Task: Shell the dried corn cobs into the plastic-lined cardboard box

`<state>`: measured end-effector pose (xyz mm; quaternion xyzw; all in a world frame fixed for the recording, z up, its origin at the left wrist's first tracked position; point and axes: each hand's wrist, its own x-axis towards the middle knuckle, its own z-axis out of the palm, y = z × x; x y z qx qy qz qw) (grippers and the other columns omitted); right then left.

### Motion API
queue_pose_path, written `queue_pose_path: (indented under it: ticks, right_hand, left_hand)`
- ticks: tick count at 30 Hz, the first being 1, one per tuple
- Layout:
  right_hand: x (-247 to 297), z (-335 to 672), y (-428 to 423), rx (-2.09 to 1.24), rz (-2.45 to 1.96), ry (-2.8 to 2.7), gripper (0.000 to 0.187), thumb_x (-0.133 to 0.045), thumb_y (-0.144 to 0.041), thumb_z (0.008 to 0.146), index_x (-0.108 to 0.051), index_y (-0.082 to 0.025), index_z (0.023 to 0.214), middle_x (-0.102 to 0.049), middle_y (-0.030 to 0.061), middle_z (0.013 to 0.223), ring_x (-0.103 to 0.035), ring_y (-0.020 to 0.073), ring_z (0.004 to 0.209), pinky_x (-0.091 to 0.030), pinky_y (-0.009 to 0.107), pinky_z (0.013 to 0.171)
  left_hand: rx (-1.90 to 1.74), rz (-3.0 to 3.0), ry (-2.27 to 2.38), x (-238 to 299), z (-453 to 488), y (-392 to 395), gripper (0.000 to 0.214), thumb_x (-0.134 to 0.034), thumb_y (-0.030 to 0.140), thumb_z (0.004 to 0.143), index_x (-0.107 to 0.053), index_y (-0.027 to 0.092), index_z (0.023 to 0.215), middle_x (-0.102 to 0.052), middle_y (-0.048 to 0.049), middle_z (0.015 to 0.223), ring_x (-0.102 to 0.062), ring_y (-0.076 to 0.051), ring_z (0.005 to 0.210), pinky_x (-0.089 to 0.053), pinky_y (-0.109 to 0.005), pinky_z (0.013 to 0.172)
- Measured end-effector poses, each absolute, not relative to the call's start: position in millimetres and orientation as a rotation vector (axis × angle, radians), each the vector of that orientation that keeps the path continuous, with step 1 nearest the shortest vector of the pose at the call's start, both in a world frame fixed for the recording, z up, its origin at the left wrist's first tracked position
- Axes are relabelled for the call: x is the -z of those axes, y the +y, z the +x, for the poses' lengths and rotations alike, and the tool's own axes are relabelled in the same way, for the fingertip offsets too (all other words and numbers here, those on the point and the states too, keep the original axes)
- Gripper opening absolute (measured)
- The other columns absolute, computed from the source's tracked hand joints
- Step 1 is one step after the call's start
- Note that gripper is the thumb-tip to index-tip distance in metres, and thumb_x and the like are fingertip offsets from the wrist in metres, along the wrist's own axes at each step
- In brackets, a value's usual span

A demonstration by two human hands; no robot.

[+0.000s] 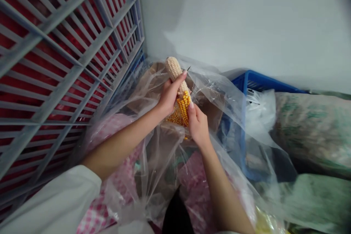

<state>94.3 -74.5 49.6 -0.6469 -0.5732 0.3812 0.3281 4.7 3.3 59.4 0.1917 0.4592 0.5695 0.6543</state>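
Observation:
A corn cob (173,68) is held at a slant over a cardboard box lined with clear plastic. Its upper part is bare and pale, while yellow kernels still cover the lower end. My left hand (170,93) wraps round the bare middle, thumb along the top. Lower down, my right hand (197,122) grips the kernel-covered end with its thumb pressed on the kernels. A thin dark pointed thing (188,68) shows by the left thumb; what it is I cannot tell. Loose kernels (175,117) lie below, inside the box (211,108).
A grey slatted plastic crate (79,60) with red contents stands close on the left. On the right are a blue crate (242,124) and a full woven sack (312,128). Clear plastic sheeting (233,97) spreads over the box edges, and a white wall (233,22) rises behind.

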Motion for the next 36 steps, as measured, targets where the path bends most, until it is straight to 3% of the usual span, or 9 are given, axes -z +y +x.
queue_pose_path:
  ticks: [5, 9, 13, 18, 24, 30, 36]
  right_hand:
    - [-50.7, 96.9, -75.1, -1.201, -1.55, -1.495, 0.047, -0.026, -0.055, 0.084, -0.051, -0.018, 0.071, -0.054, 0.0, 0.063, -0.047, 0.0126, 0.06, -0.034, 0.022, 0.056]
    - [-47.9, 96.2, -72.2, -1.02, -1.668, -1.51, 0.05, -0.022, -0.055, 0.085, -0.053, -0.018, 0.073, -0.056, 0.0017, 0.063, -0.049, 0.0137, 0.059, -0.034, 0.023, 0.055]
    - [-43.6, 92.9, -71.1, -0.924, -1.766, -1.57, 0.054, -0.019, -0.055, 0.085, -0.054, -0.018, 0.065, -0.056, 0.0031, 0.059, -0.048, 0.0144, 0.054, -0.03, 0.024, 0.051]
    - [-37.1, 90.6, -70.9, -0.895, -1.854, -1.342, 0.06, -0.015, -0.057, 0.085, -0.058, -0.018, 0.07, -0.061, 0.0063, 0.064, -0.052, 0.0166, 0.057, -0.032, 0.025, 0.051]
    - [-37.6, 105.2, -65.9, -1.227, -1.716, -1.315, 0.071, -0.005, -0.062, 0.082, -0.059, -0.017, 0.074, -0.06, 0.0053, 0.064, -0.053, 0.0147, 0.059, -0.035, 0.023, 0.052]
    - [-46.5, 97.6, -77.9, -1.0, -1.743, -1.511, 0.052, -0.019, -0.055, 0.086, -0.054, -0.019, 0.076, -0.058, 0.0033, 0.067, -0.051, 0.0154, 0.064, -0.034, 0.025, 0.059]
    - [-41.1, 87.1, -83.2, -0.885, -1.839, -1.402, 0.052, -0.015, -0.052, 0.087, -0.053, -0.018, 0.075, -0.056, 0.0033, 0.065, -0.047, 0.0146, 0.057, -0.029, 0.025, 0.054]
  left_hand:
    - [-1.29, 0.457, 1.02, -65.5, 2.3, 3.4, 0.028, -0.064, 0.042, 0.068, -0.055, 0.017, 0.077, -0.048, 0.0026, 0.057, -0.054, -0.008, 0.049, -0.047, -0.023, 0.052]
    - [-1.271, 0.59, 1.022, -60.4, 10.3, -7.5, 0.025, -0.067, 0.038, 0.064, -0.056, 0.018, 0.074, -0.05, 0.0021, 0.058, -0.051, -0.008, 0.045, -0.04, -0.021, 0.042]
    - [-1.244, 0.537, 1.052, -55.3, 16.1, -14.1, 0.018, -0.068, 0.031, 0.063, -0.058, 0.019, 0.072, -0.053, 0.001, 0.062, -0.05, -0.008, 0.046, -0.04, -0.021, 0.043]
    - [-1.276, 0.526, 0.967, -48.5, 21.8, -13.6, 0.018, -0.066, 0.029, 0.064, -0.06, 0.019, 0.078, -0.055, 0.0014, 0.066, -0.048, -0.005, 0.045, -0.041, -0.019, 0.044]
    - [-1.207, 0.398, 1.059, -43.3, 22.6, -7.4, 0.023, -0.066, 0.037, 0.065, -0.059, 0.018, 0.076, -0.054, 0.0001, 0.064, -0.052, -0.008, 0.046, -0.04, -0.02, 0.043]
    - [-1.256, 0.409, 1.079, -44.8, 16.2, -2.7, 0.026, -0.067, 0.038, 0.065, -0.06, 0.018, 0.079, -0.053, 0.0007, 0.064, -0.056, -0.01, 0.05, -0.043, -0.022, 0.048]
    - [-1.245, 0.448, 1.048, -40.9, 19.8, -5.7, 0.025, -0.066, 0.037, 0.066, -0.059, 0.017, 0.079, -0.051, 0.0017, 0.06, -0.052, -0.007, 0.045, -0.041, -0.019, 0.043]
